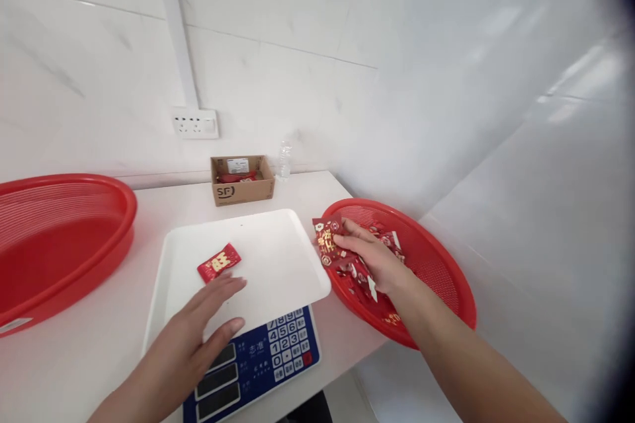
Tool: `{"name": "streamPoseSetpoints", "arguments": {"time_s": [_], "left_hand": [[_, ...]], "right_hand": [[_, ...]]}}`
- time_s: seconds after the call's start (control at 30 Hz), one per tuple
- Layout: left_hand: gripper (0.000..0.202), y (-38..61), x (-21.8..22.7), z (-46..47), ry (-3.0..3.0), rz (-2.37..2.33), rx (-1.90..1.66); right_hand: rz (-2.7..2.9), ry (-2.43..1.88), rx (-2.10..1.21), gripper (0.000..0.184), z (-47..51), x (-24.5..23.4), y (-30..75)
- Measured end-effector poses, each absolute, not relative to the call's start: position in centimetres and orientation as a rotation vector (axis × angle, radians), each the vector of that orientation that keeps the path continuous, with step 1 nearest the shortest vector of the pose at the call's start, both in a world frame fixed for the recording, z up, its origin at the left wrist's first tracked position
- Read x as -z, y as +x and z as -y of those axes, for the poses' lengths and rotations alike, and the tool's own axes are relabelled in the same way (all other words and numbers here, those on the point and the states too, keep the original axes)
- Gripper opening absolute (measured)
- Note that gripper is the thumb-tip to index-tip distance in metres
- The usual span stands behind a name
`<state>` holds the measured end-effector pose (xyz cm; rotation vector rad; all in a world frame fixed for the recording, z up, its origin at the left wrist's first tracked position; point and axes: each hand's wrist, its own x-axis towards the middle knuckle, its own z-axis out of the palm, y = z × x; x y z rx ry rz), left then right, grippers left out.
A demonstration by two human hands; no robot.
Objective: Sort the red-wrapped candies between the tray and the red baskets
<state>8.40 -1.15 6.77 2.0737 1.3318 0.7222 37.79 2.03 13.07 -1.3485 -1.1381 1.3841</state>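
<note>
Between the thumb and fingers of my right hand is a red snack packet with gold lettering, held above the left rim of the right red basket. More red packets lie in that basket, partly hidden by the hand. My left hand hovers over the near edge of a white tray, fingers spread and nothing in them. One red packet rests on the tray just beyond its fingertips. Under the tray stands a blue weighing scale with number keys and dark displays.
Another large red basket stands at the left. Near the wall are a small cardboard box with red packets inside and a clear plastic bottle. A power socket is mounted on the tiled wall. The white table ends at the near right.
</note>
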Motion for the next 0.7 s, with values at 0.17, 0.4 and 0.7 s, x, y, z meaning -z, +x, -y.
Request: {"name": "streamPoseSetpoints", "arguments": {"time_s": [0.17, 0.4, 0.7], "left_hand": [[0.046, 11.5, -9.4, 2.0, 1.443, -0.937, -0.799], [0.037, 11.0, -9.1, 1.1, 0.729, -0.834, -0.975], [0.038, 8.7, -8.8, 1.5, 0.953, -1.046, -1.067]], "right_hand": [[1.158, -0.985, -1.803, 0.036, -1.0, -10.6, 31.3], [1.768, -1.150, -1.311, 0.036, -2.1, -9.9, 28.2], [1.918, -1.466, -0.558, 0.040, -4.6, -8.8, 29.3]]}}
